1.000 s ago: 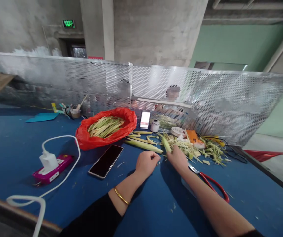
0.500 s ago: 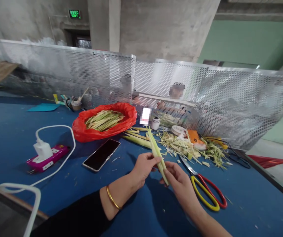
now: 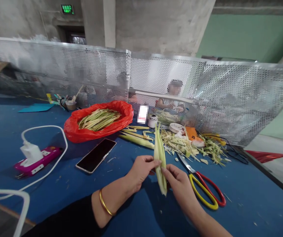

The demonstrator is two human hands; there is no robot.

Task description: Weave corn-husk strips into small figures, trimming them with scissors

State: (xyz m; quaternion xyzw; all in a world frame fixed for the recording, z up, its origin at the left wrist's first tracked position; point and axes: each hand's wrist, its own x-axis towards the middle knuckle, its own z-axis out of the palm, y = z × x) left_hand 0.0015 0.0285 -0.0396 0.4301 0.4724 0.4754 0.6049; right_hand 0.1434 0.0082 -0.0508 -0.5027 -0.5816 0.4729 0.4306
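A long pale green corn husk [image 3: 159, 149] is held nearly upright above the blue table, its pointed tip away from me. My left hand [image 3: 140, 169] pinches its left edge between thumb and fingers, about midway along. On the other edge, slightly lower, the thumb and fingers of my right hand [image 3: 180, 182] grip the same husk. Some fingertips are hidden behind it. Scissors [image 3: 192, 170] with one yellow and one red handle lie just right of my right hand. More husks [image 3: 137, 140] lie flat beyond my left hand.
A red plastic bag [image 3: 69, 126] holds many husk strips. A phone [image 3: 96, 155], a purple power strip [image 3: 39, 161] and a white cable lie to the left. Husk scraps [image 3: 180, 143], a tape roll [image 3: 176, 127] and a thread spool [image 3: 152, 121] sit before a perforated metal screen [image 3: 94, 65]. People sit behind it.
The husk has turned more upright and shows a broader, more spread face. Both hands keep hold of it. The camera view has shifted slightly, moving the surroundings left.
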